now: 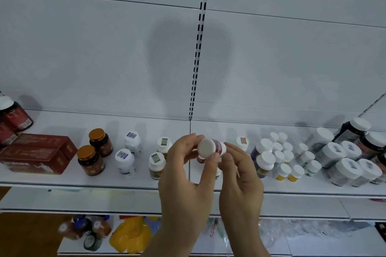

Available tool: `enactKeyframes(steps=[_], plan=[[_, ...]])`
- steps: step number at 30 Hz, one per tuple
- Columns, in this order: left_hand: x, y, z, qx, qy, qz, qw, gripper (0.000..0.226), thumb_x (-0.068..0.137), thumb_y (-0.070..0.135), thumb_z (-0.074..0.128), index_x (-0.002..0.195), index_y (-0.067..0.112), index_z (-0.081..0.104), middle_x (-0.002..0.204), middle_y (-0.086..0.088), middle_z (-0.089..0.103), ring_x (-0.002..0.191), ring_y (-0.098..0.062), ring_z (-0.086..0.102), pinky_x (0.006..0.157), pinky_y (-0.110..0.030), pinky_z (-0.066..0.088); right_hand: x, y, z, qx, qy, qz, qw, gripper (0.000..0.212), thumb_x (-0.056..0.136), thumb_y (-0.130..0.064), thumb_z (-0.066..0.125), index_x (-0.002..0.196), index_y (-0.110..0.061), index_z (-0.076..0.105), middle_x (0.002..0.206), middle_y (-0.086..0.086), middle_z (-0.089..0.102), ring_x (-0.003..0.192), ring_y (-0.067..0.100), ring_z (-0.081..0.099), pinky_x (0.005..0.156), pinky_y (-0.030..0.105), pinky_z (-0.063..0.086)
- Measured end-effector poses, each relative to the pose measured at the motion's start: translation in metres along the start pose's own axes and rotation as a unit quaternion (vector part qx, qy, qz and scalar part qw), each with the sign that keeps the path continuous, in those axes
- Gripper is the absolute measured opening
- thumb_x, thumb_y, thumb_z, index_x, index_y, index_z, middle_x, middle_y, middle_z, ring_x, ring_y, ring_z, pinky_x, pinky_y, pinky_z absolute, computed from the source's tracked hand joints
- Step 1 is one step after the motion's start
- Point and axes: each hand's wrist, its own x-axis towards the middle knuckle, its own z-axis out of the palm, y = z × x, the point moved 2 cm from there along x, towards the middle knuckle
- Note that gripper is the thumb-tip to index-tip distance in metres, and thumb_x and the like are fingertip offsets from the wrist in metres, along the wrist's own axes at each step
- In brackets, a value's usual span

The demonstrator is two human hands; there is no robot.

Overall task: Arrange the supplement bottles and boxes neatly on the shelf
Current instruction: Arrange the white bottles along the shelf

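Note:
A small bottle (211, 147) with a white cap and dark red label lies tilted in the air above the white shelf (133, 181), cap toward me. My left hand (183, 175) pinches the cap end with thumb and fingers. My right hand (240, 175) grips the bottle's other end. Behind the hands stand two white-capped bottles with green stickers (157, 165) and another red-labelled bottle, mostly hidden.
On the shelf's left lie two red boxes (37, 153), amber gold-capped jars (90, 159) and white bottles (125, 161). Several white-capped bottles (279, 156) and bigger jars (344, 165) crowd the right. A lower shelf (313, 242) holds yellow packs and more bottles.

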Motion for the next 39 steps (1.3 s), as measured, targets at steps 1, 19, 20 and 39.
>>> enactKeyframes(steps=[1, 19, 20, 39], plan=[[0.0, -0.001, 0.0, 0.026, -0.004, 0.031, 0.999, 0.036, 0.091, 0.05, 0.065, 0.12, 0.032, 0.055, 0.116, 0.016, 0.067, 0.107, -0.011, 0.066, 0.089, -0.015, 0.052, -0.001, 0.001, -0.001, -0.001, 0.001, 0.011, 1.0, 0.025, 0.099, -0.012, 0.061, 0.099, -0.032, 0.077, 0.114, -0.009, 0.071, 0.113, 0.013, 0.065, 0.093, 0.041, 0.055], [-0.008, -0.05, 0.003, 0.158, -0.091, 0.1, 0.978, 0.041, 0.092, 0.049, 0.059, 0.125, 0.026, 0.053, 0.119, 0.008, 0.064, 0.109, -0.005, 0.055, 0.089, -0.019, 0.048, 0.051, -0.018, -0.034, -0.134, -0.183, 0.012, 0.974, 0.014, 0.089, -0.018, 0.074, 0.077, -0.026, 0.075, 0.077, -0.015, 0.074, 0.072, 0.004, 0.067, 0.064, 0.013, 0.05], [-0.009, -0.054, 0.005, 0.178, -0.102, 0.099, 0.974, 0.041, 0.093, 0.051, 0.057, 0.125, 0.024, 0.055, 0.119, 0.007, 0.065, 0.11, -0.008, 0.056, 0.091, -0.02, 0.047, 0.054, -0.014, -0.035, -0.184, -0.188, -0.023, 0.965, 0.012, 0.087, -0.022, 0.076, 0.077, -0.029, 0.074, 0.078, -0.019, 0.073, 0.076, 0.004, 0.066, 0.066, 0.014, 0.05], [-0.056, -0.163, 0.02, 0.5, -0.362, 0.064, 0.784, 0.053, 0.066, 0.039, 0.087, 0.11, 0.012, 0.075, 0.116, -0.007, 0.072, 0.11, -0.028, 0.068, 0.092, -0.041, 0.057, 0.063, 0.134, -0.003, -0.439, -0.205, -0.372, 0.792, 0.015, 0.092, -0.025, 0.064, 0.082, -0.016, 0.071, 0.092, -0.003, 0.075, 0.098, 0.028, 0.064, 0.078, 0.042, 0.052]])
